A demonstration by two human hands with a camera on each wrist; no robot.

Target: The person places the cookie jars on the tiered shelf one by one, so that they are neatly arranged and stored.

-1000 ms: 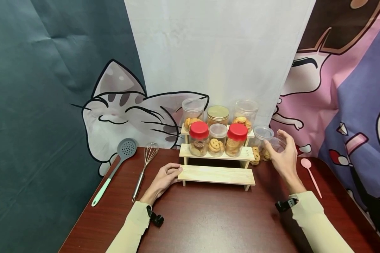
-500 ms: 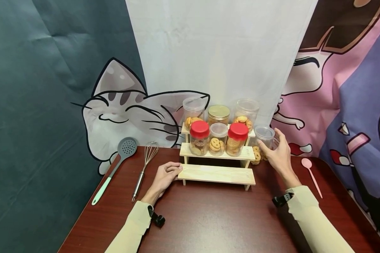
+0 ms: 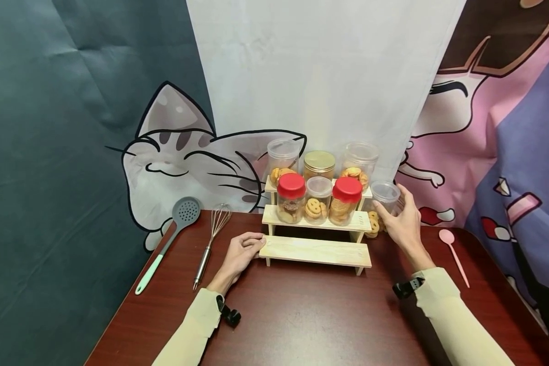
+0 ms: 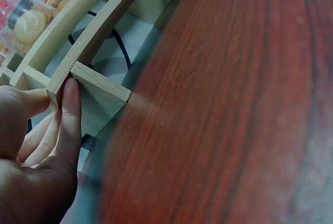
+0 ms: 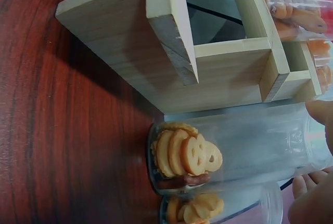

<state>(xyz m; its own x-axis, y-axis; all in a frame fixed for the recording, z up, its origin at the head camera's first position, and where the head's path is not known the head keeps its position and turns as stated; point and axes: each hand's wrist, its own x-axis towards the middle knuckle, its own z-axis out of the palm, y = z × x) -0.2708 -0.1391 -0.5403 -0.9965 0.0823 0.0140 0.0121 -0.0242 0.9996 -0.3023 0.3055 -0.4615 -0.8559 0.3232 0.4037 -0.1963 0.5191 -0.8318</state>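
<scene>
A wooden three-step display rack (image 3: 314, 250) stands on the table. My left hand (image 3: 239, 256) pinches the left end of its lowest step; in the left wrist view the thumb and index finger (image 4: 70, 109) lie on opposite faces of the board. Just right of the rack stands a tall clear jar (image 5: 244, 143) with round cookies at its bottom. My right hand (image 3: 403, 222) grips this jar near its top, thumb on one side and fingers on the other. Another clear jar (image 5: 250, 203) of cookies stands beside it, mostly hidden by the hand in the head view.
Several cookie jars fill the upper two steps, including red-lidded jars (image 3: 291, 201) and a gold-lidded jar (image 3: 319, 162). At left lie a grey slotted skimmer (image 3: 186, 211) and a whisk (image 3: 209, 249). A pink spoon (image 3: 453, 251) lies at right. A printed curtain (image 3: 329, 76) hangs behind.
My right hand has moved left from the farther jar to the jar beside the rack and now grips its top. The left hand keeps its hold on the lowest step.
</scene>
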